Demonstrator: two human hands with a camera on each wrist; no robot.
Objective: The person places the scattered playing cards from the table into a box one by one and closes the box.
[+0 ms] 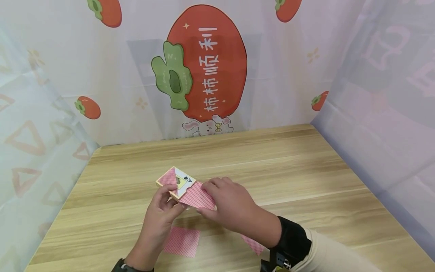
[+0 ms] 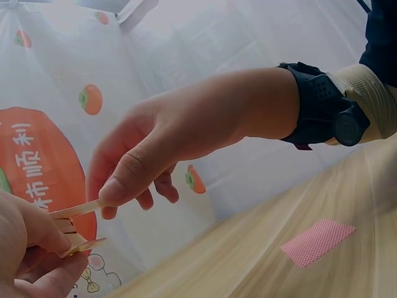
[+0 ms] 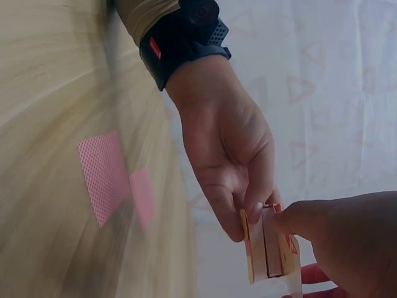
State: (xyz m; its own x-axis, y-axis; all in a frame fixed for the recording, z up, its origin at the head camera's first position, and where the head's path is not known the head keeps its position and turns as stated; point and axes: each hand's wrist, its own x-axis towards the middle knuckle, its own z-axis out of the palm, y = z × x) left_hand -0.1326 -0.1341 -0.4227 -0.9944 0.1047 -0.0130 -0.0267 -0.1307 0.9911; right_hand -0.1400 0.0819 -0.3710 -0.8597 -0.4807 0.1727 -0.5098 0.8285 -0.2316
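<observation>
A playing-card box (image 1: 168, 180), patterned red and white with an ace of spades on its face, sits tilted above the table in my left hand (image 1: 163, 213). My left fingers and thumb grip its sides. A stack of red-backed playing cards (image 1: 198, 195) sticks partway out of the box's open end. My right hand (image 1: 234, 206) pinches the outer end of this stack between thumb and fingers. In the right wrist view, the pale card edges (image 3: 273, 248) show between the two hands. Much of the box is hidden by fingers in the left wrist view.
On the wooden table (image 1: 299, 162) a red-backed card (image 1: 182, 241) lies below my hands. Another red-backed card (image 1: 253, 244) shows partly under my right forearm. Printed cloth (image 1: 278, 75) hangs behind the table and along both sides.
</observation>
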